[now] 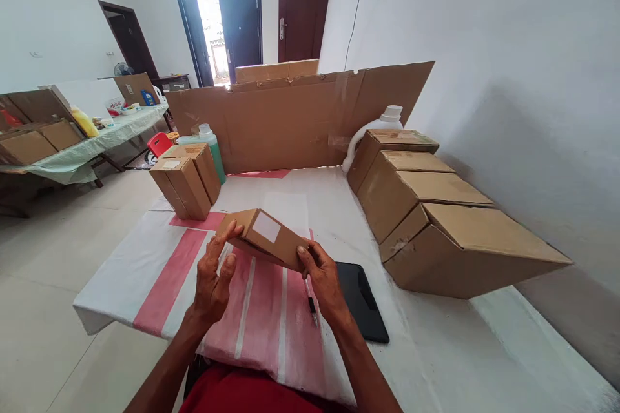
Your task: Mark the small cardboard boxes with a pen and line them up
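Note:
A small brown cardboard box (285, 246) with a white label (266, 226) is held tilted above the cloth-covered table (324, 206). My right hand (325, 277) grips its right end, thumb on the near face and fingers behind. At the box's left end is my left hand (214, 277), its fingers apart and a fingertip at the edge; whether it touches I cannot tell. Below the box, a pen (312, 306) lies on the red-and-white cloth, partly hidden by the box and right hand. Beside my right forearm lies a flat black tablet-like board (363, 303).
Several cardboard boxes (436, 232) line the right side, with a white jug (387, 119) behind. Boxes (186, 181) and a green bottle (214, 151) stand at the left. A cardboard panel (285, 122) closes off the back. Another table (121, 126) is farther left.

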Tool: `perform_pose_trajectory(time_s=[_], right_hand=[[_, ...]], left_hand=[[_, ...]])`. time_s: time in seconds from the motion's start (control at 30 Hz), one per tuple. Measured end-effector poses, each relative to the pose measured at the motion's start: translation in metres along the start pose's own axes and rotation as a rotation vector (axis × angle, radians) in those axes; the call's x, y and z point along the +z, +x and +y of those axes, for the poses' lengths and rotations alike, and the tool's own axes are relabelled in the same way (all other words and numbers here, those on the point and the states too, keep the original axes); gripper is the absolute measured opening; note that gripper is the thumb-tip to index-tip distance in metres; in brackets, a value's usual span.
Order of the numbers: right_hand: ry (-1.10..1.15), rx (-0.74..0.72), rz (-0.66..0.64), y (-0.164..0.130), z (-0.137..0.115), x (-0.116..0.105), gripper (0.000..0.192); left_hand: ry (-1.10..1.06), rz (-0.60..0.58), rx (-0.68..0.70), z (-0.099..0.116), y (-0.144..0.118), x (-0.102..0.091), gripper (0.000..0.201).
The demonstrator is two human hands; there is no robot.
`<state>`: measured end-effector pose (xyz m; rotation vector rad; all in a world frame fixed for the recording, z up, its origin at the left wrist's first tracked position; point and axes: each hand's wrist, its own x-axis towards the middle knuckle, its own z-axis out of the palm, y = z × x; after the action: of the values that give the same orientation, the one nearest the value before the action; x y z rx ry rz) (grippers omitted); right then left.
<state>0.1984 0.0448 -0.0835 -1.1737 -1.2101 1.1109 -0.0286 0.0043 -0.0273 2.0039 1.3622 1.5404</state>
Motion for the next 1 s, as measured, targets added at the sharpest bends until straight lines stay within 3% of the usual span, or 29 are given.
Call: perform_pose_trajectory(time_s=[0.13, 0.27, 0.33, 0.43, 0.6, 0.77, 0.9, 1.0], right_hand=[[0.077, -0.039, -0.056, 0.006, -0.006, -0.008, 0.054], [0.157, 0.012, -0.15, 0.016, 0.006, 0.006, 0.073], [0.214, 0.041, -0.158, 0.02, 0.012, 0.017, 0.076], [0.262, 0.053, -0.162, 0.021, 0.017, 0.027, 0.063], [0.286, 0.2, -0.311, 0.005, 0.024, 0.021, 0.06], [-0.005, 0.189, -0.275, -0.027, 0.033, -0.001, 0.062], [-0.515, 0.149, -0.106, -0.044, 0.033, -0.031, 0.061], [-0.862, 0.242, -0.052, -0.05, 0.035, -0.044, 0.038]], left_hand=[[-0.146, -0.015, -0.039, -0.014, 0.025, 0.006, 0.049], [-0.162, 0.03, -0.116, -0.031, 0.04, 0.009, 0.049], [-0.143, 0.035, -0.126, -0.037, 0.042, 0.007, 0.048], [-0.092, 0.028, -0.156, -0.044, 0.04, -0.001, 0.048], [-0.097, -0.098, -0.332, -0.052, 0.021, -0.01, 0.062], [-0.243, -0.329, -0.626, -0.045, -0.021, -0.003, 0.093], [-0.4, -0.298, -0.723, -0.044, -0.048, -0.002, 0.096], [-0.492, -0.252, -0.781, -0.049, -0.063, -0.004, 0.095]])
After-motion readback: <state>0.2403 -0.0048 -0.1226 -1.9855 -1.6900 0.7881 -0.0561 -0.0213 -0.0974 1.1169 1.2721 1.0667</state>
